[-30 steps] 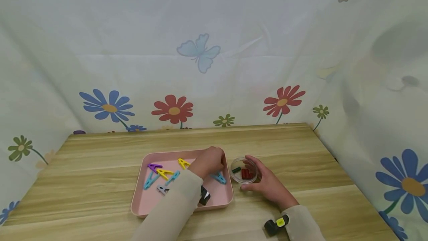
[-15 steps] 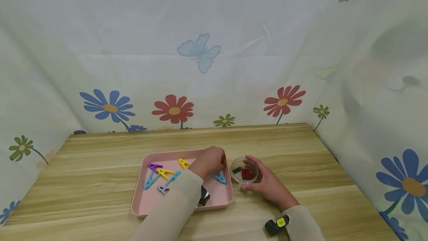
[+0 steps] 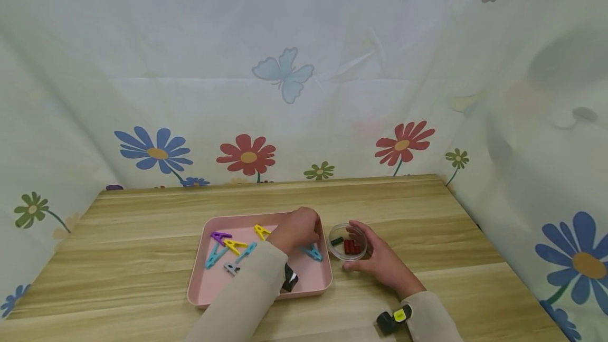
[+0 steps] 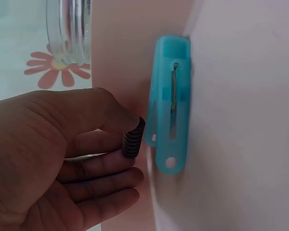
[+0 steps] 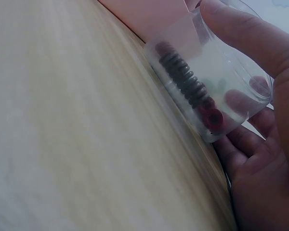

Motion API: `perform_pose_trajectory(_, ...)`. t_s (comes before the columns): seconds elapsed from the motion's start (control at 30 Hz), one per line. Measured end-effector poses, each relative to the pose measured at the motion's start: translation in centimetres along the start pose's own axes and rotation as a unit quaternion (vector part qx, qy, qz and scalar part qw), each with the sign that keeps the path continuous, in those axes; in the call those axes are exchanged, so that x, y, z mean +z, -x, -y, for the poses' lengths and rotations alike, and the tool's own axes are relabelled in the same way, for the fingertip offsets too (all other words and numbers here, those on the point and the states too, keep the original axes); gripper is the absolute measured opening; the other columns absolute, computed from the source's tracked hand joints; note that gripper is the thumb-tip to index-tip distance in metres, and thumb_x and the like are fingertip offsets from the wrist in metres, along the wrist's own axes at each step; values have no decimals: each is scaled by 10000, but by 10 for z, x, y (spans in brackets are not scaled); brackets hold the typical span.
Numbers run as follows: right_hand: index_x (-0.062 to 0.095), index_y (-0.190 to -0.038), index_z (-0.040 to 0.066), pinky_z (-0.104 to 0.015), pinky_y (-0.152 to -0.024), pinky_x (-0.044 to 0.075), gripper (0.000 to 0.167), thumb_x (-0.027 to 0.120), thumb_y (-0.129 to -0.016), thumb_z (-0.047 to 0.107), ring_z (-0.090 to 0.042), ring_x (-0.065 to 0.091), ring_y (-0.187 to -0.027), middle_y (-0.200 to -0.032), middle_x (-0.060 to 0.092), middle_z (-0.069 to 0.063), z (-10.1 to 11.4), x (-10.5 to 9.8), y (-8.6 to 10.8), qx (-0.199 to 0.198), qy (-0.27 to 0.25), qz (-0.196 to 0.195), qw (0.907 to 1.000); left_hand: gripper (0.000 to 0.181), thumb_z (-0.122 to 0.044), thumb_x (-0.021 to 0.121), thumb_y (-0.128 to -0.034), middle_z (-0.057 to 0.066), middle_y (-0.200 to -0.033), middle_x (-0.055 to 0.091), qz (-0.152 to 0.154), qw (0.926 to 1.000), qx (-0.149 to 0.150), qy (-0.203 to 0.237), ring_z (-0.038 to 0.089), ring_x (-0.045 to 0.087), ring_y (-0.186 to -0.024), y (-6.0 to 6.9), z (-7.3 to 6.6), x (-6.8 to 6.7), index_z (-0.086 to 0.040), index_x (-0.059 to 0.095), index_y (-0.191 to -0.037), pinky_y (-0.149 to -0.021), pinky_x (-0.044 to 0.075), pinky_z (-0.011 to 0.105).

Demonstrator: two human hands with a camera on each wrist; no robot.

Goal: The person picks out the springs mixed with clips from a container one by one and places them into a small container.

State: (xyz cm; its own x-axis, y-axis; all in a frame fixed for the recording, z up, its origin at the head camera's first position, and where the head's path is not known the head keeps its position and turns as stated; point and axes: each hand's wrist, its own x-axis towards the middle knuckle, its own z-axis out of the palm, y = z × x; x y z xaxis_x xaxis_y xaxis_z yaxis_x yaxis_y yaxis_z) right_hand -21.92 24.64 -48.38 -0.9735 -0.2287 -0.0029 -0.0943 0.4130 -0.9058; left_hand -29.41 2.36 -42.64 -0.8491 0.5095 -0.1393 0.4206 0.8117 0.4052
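My left hand (image 3: 296, 228) reaches into the pink tray (image 3: 211, 284) near its right side. In the left wrist view its thumb and fingers pinch a small dark coil spring (image 4: 133, 140), held beside a light blue clothespin (image 4: 179, 137) at the tray's wall. The other fingers are loosely bent. My right hand (image 3: 382, 263) grips a clear round jar (image 5: 178, 41) that stands on the table against the tray's right side. Inside the jar lie red springs (image 3: 351, 247) and a dark green spring (image 3: 336, 241). The head view hides the left fingertips.
Several clothespins lie in the tray, among them a purple clothespin (image 3: 220, 237), a yellow clothespin (image 3: 262, 231) and a grey clothespin (image 3: 231, 268). The wooden table (image 3: 142, 247) ends at a flowered curtain (image 3: 190, 94) behind and at both sides.
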Motion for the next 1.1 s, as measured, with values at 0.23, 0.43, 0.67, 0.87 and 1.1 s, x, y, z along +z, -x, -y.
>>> perform_pose_trajectory(0.23, 314, -1495, 270, -482, -1141, 304, 976, 870, -693, 297, -192, 434, -1374, -1467, 462, 56, 1, 0, 0, -41, 11, -21, 10000, 75, -140, 714, -842, -30, -895, 680, -50, 9997, 105, 226, 116, 567, -805, 5, 1, -4, -127, 739, -912, -720, 498, 253)
perform_pose_trajectory(0.43, 315, -1489, 277, -480, -1129, 315, 966, 868, -697, 297, -194, 441, -1368, -1481, 458, 11, 0, 0, 0, -93, -7, 3, 10000, 52, -124, 684, -856, -47, -813, 654, -233, 9988, 385, 198, 103, 546, -785, 10, 2, -10, -133, 734, -856, -687, 472, 244)
perform_pose_trajectory(0.67, 311, -1496, 269, -471, -1130, 314, 981, 869, -691, 317, -184, 442, -1367, -1474, 462, 35, -1, -1, -1, -70, 48, -9, 10000, 92, -85, 665, -848, -31, -746, 601, -284, 9981, 408, 352, 111, 499, -675, 14, -2, -16, -121, 689, -767, -587, 396, 238)
perform_pose_trajectory(0.87, 305, -1496, 270, -463, -1133, 314, 973, 865, -700, 306, -179, 432, -1375, -1483, 454, 22, -1, -1, -1, -97, 48, 19, 9999, 101, -79, 652, -845, -28, -743, 579, -300, 9984, 325, 344, 116, 485, -654, 16, -3, -17, -128, 666, -758, -561, 363, 238)
perform_pose_trajectory(1.1, 308, -1496, 271, -431, -1126, 332, 978, 869, -696, 299, -160, 440, -1367, -1476, 458, 44, 0, 0, -1, -50, 75, 21, 10000, 107, -77, 622, -846, -29, -761, 576, -464, 9973, 370, 421, 122, 483, -681, 25, -5, -20, -130, 664, -763, -569, 364, 243)
